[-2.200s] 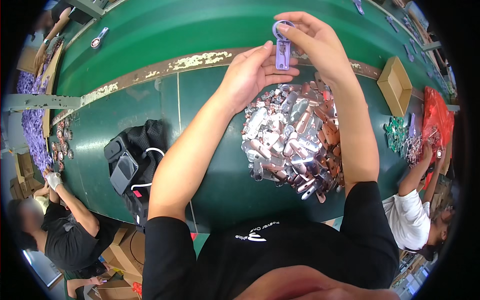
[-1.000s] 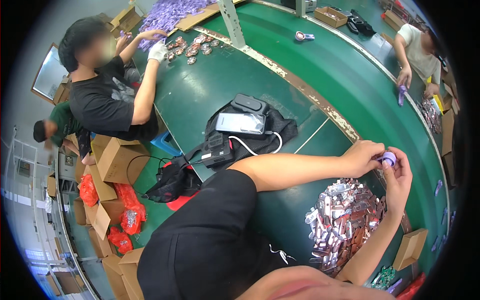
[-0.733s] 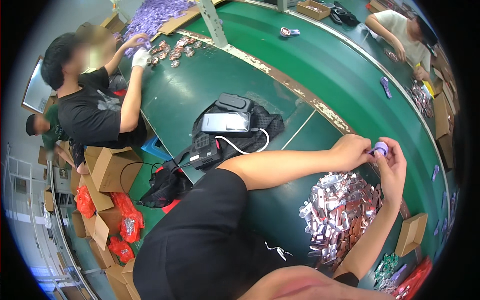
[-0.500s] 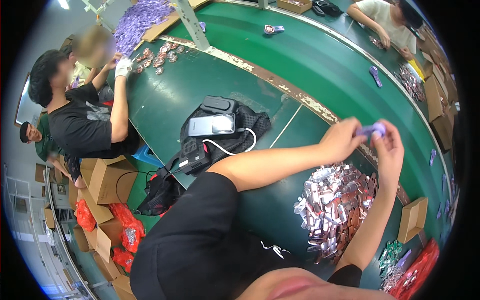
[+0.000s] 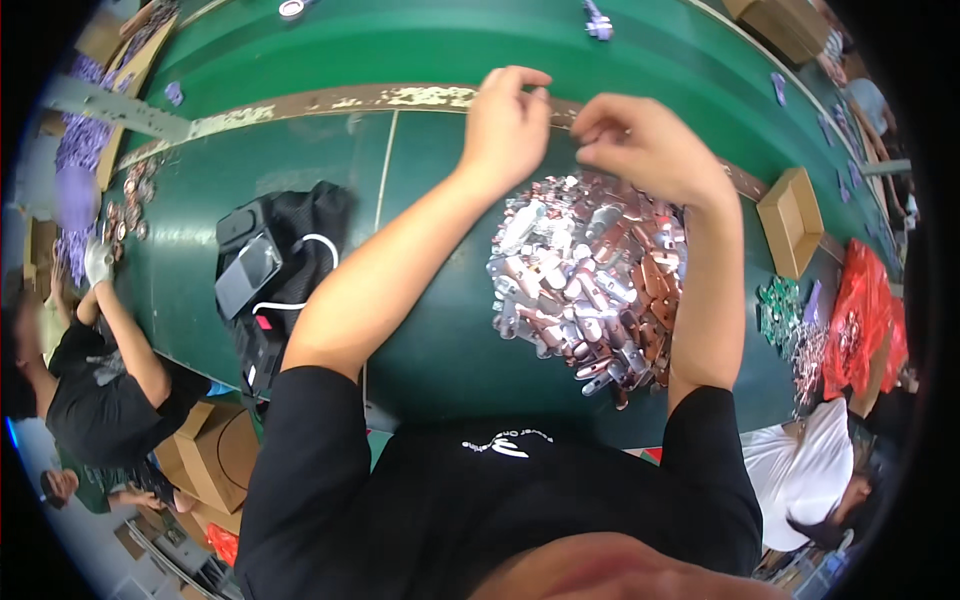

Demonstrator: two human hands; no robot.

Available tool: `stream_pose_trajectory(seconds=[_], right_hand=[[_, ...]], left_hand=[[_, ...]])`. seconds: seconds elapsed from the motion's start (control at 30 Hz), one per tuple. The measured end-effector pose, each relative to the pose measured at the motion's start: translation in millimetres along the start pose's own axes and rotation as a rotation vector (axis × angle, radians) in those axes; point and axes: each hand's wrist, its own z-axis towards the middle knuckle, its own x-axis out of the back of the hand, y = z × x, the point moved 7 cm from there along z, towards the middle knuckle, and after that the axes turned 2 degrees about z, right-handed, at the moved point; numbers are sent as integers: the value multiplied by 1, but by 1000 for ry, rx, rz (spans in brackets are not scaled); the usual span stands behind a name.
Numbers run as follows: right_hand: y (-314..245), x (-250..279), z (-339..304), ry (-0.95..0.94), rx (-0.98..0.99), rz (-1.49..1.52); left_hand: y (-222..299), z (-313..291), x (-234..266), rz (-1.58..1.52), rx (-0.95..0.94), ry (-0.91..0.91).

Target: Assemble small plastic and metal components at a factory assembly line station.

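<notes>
Both hands are raised over the table's far edge. My left hand [image 5: 506, 128] holds nothing; its fingers are loosely bent and apart. Across a small gap, my right hand [image 5: 650, 150] is also empty, with a space between thumb and curled fingers. Just below the hands lies a heap of small, flat, shiny metal pieces [image 5: 590, 280], silver and coppery brown, beside my right forearm. Beyond the hands, a purple handle-shaped piece [image 5: 598, 22] rests on the green conveyor belt [image 5: 420, 50].
Left on the green table [image 5: 430, 330] sits a black bag [image 5: 325, 215] with a phone-like device [image 5: 250, 275] and white cable. An open cardboard box [image 5: 790, 222], green pieces [image 5: 778, 312] and a red plastic bag [image 5: 858, 315] are at right. Co-workers sit on both sides.
The purple piece that both hands held is out of them, and the hands have moved apart. The view has swung, so the heap and belt appear in different places.
</notes>
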Motion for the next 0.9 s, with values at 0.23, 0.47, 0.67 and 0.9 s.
stream_pose_trajectory(seconds=[0.23, 0.47, 0.67, 0.9], right_hand=[[12, -18, -7, 2, -15, -326], [18, 0, -16, 24, -212, -494], [28, -6, -14, -33, -347, -560], [28, -4, -13, -94, -318, -516]], left_hand=[[-5, -1, -13, -408, 240, -27], [-5, -5, -16, -146, 188, -160], [-3, -4, -17, -84, 103, -178], [5, -4, -18, -28, 78, -197]])
